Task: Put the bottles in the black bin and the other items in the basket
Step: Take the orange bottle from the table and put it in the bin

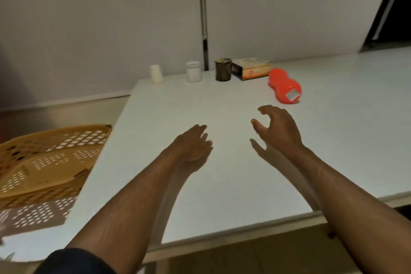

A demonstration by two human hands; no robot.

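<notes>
text: none legible | carton (253,70): print perhaps a logo (too blurred)

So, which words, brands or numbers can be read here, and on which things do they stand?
None can be read.
Box: red mark and print on its orange side, too blurred to read.
Orange bottle: white label on its end, no print to be made out.
White cup, white jar, brown jar, basket: no print seen.
</notes>
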